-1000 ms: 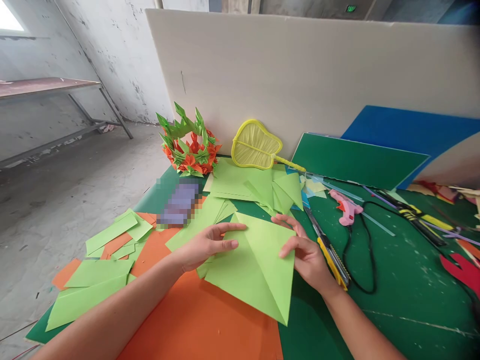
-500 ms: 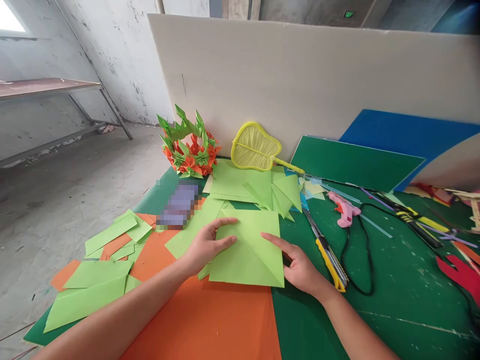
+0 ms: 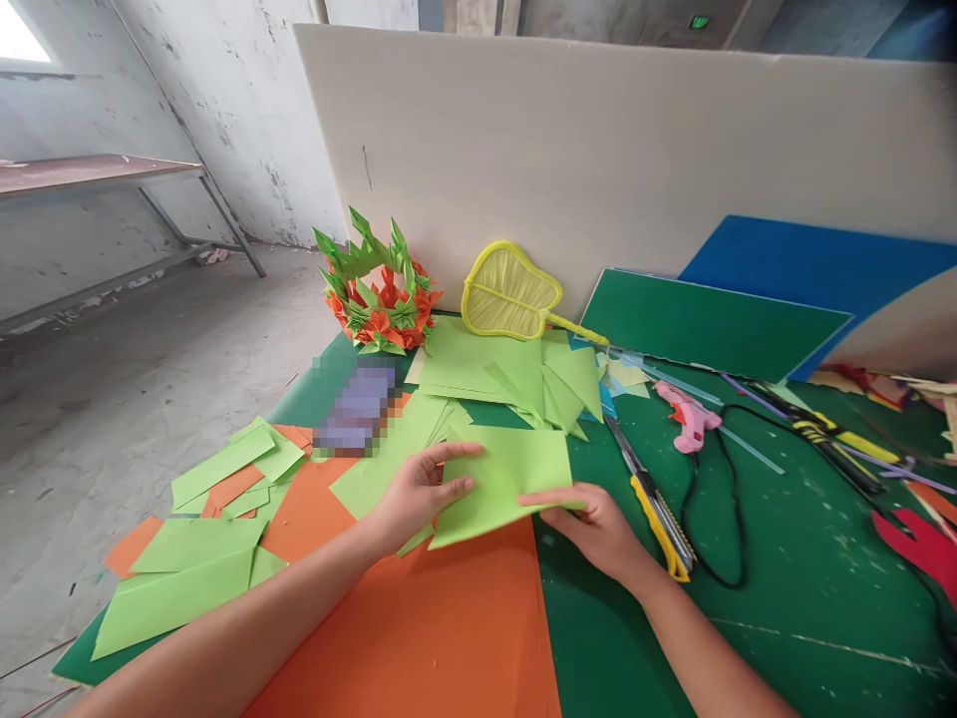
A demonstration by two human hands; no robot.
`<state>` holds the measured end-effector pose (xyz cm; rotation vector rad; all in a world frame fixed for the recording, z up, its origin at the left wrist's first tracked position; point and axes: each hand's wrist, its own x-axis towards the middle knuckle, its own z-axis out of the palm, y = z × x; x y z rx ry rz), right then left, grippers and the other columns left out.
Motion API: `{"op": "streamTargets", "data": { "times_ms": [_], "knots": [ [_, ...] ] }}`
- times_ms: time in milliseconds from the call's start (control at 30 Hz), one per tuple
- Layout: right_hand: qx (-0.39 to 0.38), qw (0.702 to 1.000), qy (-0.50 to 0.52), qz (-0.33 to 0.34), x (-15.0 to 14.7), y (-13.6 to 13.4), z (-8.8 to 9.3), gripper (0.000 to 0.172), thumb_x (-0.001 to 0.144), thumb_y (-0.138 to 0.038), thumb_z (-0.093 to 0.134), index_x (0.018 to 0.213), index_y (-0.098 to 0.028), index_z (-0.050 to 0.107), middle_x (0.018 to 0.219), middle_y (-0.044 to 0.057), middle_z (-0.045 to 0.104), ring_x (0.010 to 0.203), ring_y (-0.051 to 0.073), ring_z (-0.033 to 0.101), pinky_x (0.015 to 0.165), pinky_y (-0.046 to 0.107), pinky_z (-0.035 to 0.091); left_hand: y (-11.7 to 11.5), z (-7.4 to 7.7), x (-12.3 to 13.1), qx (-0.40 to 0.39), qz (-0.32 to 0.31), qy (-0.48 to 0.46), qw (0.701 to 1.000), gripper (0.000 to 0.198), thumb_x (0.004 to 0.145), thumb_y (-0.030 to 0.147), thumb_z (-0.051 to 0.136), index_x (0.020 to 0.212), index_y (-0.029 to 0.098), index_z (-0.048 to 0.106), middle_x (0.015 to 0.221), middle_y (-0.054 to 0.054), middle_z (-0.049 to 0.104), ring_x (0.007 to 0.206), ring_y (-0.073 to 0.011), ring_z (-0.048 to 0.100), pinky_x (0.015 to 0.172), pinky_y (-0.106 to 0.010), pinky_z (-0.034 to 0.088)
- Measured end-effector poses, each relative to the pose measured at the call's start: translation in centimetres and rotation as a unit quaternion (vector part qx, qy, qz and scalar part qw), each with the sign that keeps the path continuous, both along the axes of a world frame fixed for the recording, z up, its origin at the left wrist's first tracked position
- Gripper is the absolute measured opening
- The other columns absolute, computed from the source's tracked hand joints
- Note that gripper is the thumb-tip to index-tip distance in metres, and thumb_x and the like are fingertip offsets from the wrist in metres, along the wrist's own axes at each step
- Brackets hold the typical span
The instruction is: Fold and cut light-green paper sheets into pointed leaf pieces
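Observation:
A light green paper sheet (image 3: 508,474) is held between both hands above a large orange sheet (image 3: 419,628). My left hand (image 3: 426,489) grips its left side, thumb and forefinger lying over the paper. My right hand (image 3: 579,514) holds the lower right part, with the forefinger on top and the other fingers beneath. The sheet's near edge is bent upward. Behind it lie more green sheets (image 3: 471,364) and folded green pieces.
Left of my hands are a blurred purple object (image 3: 359,409) and green and orange paper pieces (image 3: 194,546). A paper crown-like ornament (image 3: 381,289) and yellow fan (image 3: 508,289) stand behind. To the right lie a yellow cutter (image 3: 654,514), pink glue gun (image 3: 688,414) and red piece (image 3: 916,548).
The green sheet has tilted, its near edge lifting and bending. My right hand has moved slightly down and to the right; my left hand has shifted slightly.

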<state>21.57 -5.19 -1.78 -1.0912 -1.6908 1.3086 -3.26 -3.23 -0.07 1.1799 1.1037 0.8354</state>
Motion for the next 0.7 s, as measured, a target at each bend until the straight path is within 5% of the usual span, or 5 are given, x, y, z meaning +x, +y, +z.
{"op": "streamTargets", "data": {
  "times_ms": [200,367,533,700],
  "knots": [
    [-0.056,0.985,0.092,-0.132,0.0,0.5,-0.8,0.032,0.081,-0.044,0.070,0.103,-0.022,0.075,0.102,0.006,0.076,0.104,0.030,0.067,0.093,0.045,0.053,-0.4,0.1,0.1,0.028,-0.013,-0.007,0.999,0.033,0.080,0.046,0.069,0.100,0.020,0.072,0.103,-0.006,0.070,0.095,-0.0232,0.064,0.080,-0.031,0.051],
    [-0.059,0.984,0.084,-0.146,-0.2,0.3,-0.9,0.029,0.077,-0.046,0.073,0.091,-0.021,0.076,0.092,0.006,0.076,0.093,0.028,0.070,0.083,0.039,0.057,-0.5,1.1,-0.1,0.046,-0.009,0.009,0.999,0.053,0.090,0.064,0.045,0.101,0.018,0.070,0.088,-0.005,0.068,0.080,-0.0178,0.061,0.072,-0.026,0.049],
    [-0.047,0.986,0.056,-0.147,-0.5,0.1,-0.8,0.035,0.073,-0.044,0.076,0.097,-0.020,0.066,0.091,0.006,0.074,0.084,0.025,0.069,0.072,0.033,0.057,-0.5,0.7,-0.1,0.057,-0.083,0.037,0.994,0.055,0.079,0.053,0.069,0.122,0.021,0.060,0.075,-0.001,0.064,0.064,-0.0132,0.056,0.057,-0.023,0.044],
    [-0.052,0.984,0.082,-0.148,-0.8,0.1,-0.8,0.041,0.073,-0.047,0.076,0.100,-0.024,0.056,0.085,0.002,0.071,0.080,0.023,0.067,0.068,0.030,0.056,-0.6,0.0,0.4,0.072,-0.110,0.077,0.988,0.043,0.075,0.048,0.073,0.106,0.019,0.069,0.073,-0.001,0.061,0.064,-0.0126,0.056,0.059,-0.023,0.046]
  ]
}}
